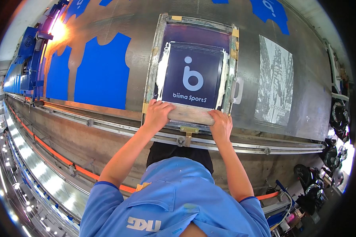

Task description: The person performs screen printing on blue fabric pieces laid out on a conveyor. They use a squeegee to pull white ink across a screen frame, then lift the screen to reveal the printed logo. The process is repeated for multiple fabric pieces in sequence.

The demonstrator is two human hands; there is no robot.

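Our left hand (159, 113) and right hand (221, 123) pinch a squeegee (190, 114), frame's (152, 71) six o'clock.
It looks stiff, light; we'd grip both ends.

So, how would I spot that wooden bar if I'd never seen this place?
Find the long grey table, then the rectangular metal frame on it, ahead of the person. At the frame's near end, the wooden bar runs crosswise between the left hand and the right hand. Its plain, pale brown surface sets it apart from the dark, logo-bearing screen just beyond it.
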